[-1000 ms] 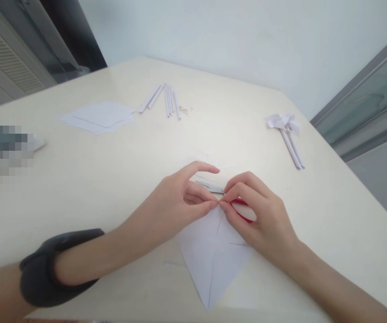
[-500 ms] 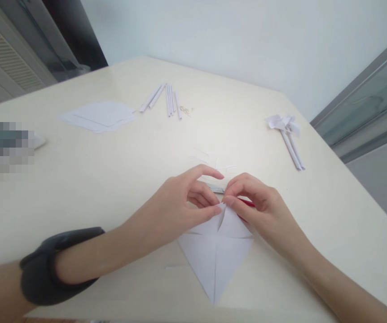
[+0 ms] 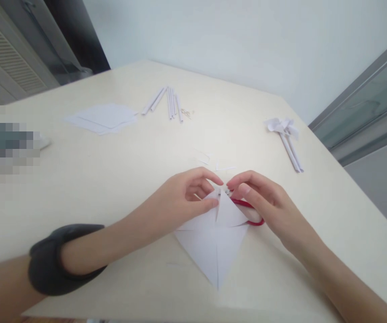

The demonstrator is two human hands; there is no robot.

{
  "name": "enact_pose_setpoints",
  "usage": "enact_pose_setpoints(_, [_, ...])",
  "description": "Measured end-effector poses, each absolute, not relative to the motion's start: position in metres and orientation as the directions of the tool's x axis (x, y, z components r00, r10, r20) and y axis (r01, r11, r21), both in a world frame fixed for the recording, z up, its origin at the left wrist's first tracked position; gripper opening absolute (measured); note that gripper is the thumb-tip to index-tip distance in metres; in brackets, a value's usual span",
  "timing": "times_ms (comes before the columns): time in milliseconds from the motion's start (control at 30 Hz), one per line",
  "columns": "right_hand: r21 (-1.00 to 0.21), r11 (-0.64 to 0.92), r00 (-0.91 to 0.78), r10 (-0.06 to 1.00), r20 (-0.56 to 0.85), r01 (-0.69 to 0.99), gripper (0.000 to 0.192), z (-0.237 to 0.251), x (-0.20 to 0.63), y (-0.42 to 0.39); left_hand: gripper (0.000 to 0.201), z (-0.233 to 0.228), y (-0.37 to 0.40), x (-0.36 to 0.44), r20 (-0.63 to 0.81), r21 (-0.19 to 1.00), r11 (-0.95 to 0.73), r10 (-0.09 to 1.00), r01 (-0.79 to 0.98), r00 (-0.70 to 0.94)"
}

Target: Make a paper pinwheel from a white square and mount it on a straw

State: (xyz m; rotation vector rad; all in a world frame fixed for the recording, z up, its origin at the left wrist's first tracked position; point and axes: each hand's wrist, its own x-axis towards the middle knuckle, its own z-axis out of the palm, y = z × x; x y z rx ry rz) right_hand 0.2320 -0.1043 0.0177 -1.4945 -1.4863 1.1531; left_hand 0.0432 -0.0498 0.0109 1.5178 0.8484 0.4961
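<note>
My left hand (image 3: 196, 197) holds a white square sheet of paper (image 3: 213, 251) near its far corner, thumb on top and the other fingers curled behind it. Slits run in from the sheet's corners toward its middle. Just right of that far corner is my right hand (image 3: 261, 197), thumb and fingers apart, with nothing seen between them. Partly under the sheet lies a pair of scissors with red handles (image 3: 257, 223); its blades are mostly hidden.
Thin paper scraps (image 3: 225, 168) lie beyond my hands. Farther back are stacked paper sheets (image 3: 107, 116), several rolled paper sticks (image 3: 170, 103) and small tan bits (image 3: 186, 114). Paper pinwheels on sticks (image 3: 289, 143) lie on the white table (image 3: 112, 179) at the right.
My right hand has let go of the sheet's far corner and moved slightly right, its fingers parting. The sheet has shifted slightly away from me, and more of the red handles shows.
</note>
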Motion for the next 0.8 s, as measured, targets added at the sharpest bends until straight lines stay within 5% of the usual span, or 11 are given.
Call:
enact_pose_setpoints(367, [-0.908, -0.15, -0.104, 0.973, -0.206, 0.391, 0.013, 0.018, 0.255, -0.095, 0.018, 0.013, -0.045, 0.039, -0.203, 0.979, 0.171, 0.833, 0.109, 0.514])
enact_pose_setpoints(567, [-0.929, -0.112, -0.096, 0.983, -0.155, 0.353, 0.011, 0.021, 0.249, -0.096, 0.02, 0.027, -0.045, 0.041, -0.269, 0.962, 0.241, 0.754, 0.129, 0.599])
enact_pose_setpoints(800, [-0.902, -0.021, -0.12, 0.989, -0.08, 0.432, 0.006, 0.023, 0.239, -0.102, 0.02, 0.012, -0.048, 0.04, -0.273, 0.945, 0.026, 0.607, 0.325, 0.746])
